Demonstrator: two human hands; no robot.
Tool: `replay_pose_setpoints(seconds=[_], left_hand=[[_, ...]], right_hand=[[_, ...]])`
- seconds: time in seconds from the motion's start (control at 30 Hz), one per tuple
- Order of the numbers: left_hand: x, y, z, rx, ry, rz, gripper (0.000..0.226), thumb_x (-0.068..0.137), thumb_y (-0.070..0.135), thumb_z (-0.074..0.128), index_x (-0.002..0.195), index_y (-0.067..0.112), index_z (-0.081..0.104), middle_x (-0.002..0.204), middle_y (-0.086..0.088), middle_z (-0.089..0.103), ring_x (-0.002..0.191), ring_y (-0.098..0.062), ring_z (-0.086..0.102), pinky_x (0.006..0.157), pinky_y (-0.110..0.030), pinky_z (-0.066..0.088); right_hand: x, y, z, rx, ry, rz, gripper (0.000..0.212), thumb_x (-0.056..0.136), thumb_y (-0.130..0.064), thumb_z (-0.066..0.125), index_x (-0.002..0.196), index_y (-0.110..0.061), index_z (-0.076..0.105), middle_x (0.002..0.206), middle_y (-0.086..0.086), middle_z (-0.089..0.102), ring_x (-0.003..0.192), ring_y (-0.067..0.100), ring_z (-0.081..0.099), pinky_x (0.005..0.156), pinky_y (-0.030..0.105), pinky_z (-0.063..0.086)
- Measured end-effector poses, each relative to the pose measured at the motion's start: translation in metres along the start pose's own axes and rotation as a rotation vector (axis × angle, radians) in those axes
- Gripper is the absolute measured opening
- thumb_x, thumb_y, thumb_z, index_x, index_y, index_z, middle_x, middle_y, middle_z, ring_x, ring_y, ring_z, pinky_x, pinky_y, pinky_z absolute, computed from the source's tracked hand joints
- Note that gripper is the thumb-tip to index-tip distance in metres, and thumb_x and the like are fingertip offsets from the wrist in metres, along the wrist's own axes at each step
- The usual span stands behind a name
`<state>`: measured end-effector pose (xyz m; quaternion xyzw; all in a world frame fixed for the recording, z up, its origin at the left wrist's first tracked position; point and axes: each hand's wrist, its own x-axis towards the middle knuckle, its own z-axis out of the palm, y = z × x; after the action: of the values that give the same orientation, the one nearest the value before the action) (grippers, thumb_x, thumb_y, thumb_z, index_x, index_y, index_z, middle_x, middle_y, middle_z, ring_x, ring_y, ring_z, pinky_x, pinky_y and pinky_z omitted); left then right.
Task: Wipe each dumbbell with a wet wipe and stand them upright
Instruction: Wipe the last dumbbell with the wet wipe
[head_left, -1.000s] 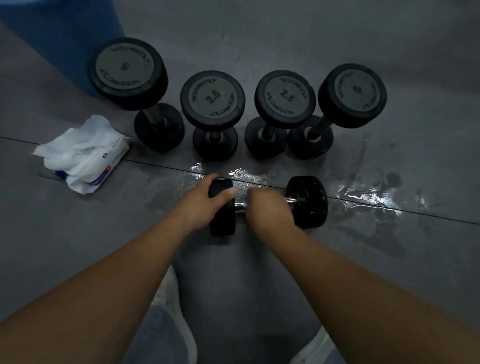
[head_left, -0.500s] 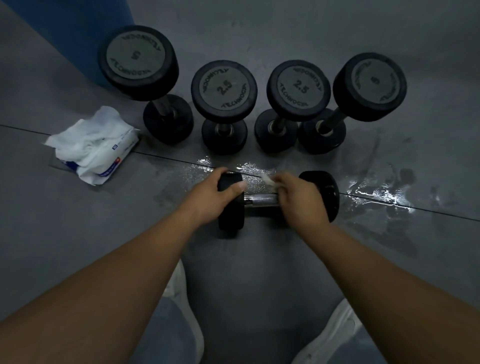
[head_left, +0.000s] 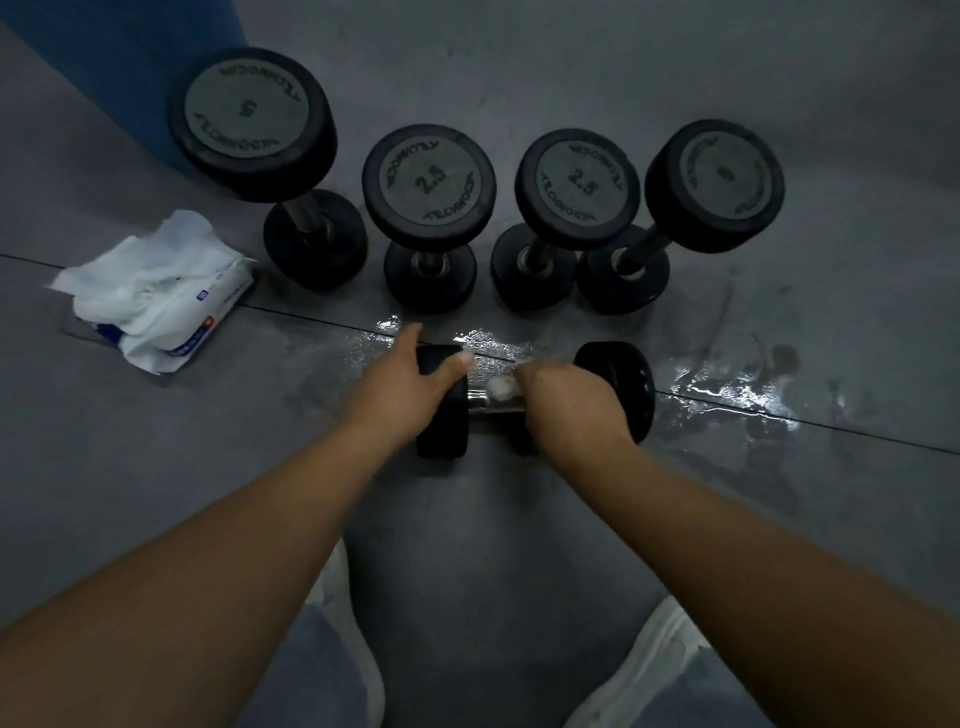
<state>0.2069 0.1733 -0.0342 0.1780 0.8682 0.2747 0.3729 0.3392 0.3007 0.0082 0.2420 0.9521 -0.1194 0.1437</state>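
Starting at the far left, a pack of wet wipes (head_left: 156, 291) lies on the grey floor (head_left: 156, 467), with a loose sheet bunched over its top. Right of it four dumbbells stand on end in a row. They are a large dumbbell (head_left: 249, 119) marked 5, a first 2.5 dumbbell (head_left: 428, 192), a second 2.5 dumbbell (head_left: 576, 189) and a fourth dumbbell (head_left: 714, 184) whose number is too blurred to read.

Nearer the person, the lying dumbbell (head_left: 615, 384) rests on its side across a floor seam. The left hand (head_left: 410, 389) is wrapped over its left head and grips it. The right hand (head_left: 571, 410) is curled over the chrome handle (head_left: 488, 408). A small white wad of wet wipe (head_left: 500, 387) shows at its inner edge, so it seems to hold the wipe against the bar. How far it closes underneath is hidden. Further right a wet patch (head_left: 727, 389) shines on the floor.

This small weight looks dense and rigid, probably light enough for one hand. Its round heads would likely let it roll if released. The damp chrome is probably slick, while the rubber heads should offer better purchase. For tipping it upright, a full wrap around the middle of the handle seems safest. It is then best set flat on one end face, on dry floor beside the row.
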Motion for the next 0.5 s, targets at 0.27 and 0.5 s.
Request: replay_pose_setpoints(seconds=[0.27, 0.5], left_hand=[[-0.034, 0.005, 0.027, 0.792, 0.072, 0.46, 0.117, 0.059, 0.061, 0.079, 0.153, 0.018, 0.023, 0.159, -0.012, 0.022, 0.145, -0.039, 0.018, 0.113, -0.05, 0.029], [-0.036, -0.002, 0.027, 0.821, 0.14, 0.547, 0.115, 0.042, 0.033, 0.093, 0.145, 0.018, 0.042, 0.148, -0.016, 0.039, 0.133, -0.042, 0.038, 0.1, -0.049, 0.044]], right_hand=[[-0.012, 0.002, -0.008, -0.055, -0.028, 0.042, 0.023, 0.087, -0.011, 0.05, 0.109, -0.016, 0.057, 0.112, 0.009, 0.063, 0.103, 0.029, 0.061, 0.074, 0.034, 0.046], [-0.02, -0.004, 0.007, -0.334, -0.066, -0.084, 0.032, 0.087, -0.004, 0.045, 0.113, -0.005, 0.064, 0.115, 0.017, 0.062, 0.103, 0.032, 0.062, 0.069, 0.033, 0.048]])
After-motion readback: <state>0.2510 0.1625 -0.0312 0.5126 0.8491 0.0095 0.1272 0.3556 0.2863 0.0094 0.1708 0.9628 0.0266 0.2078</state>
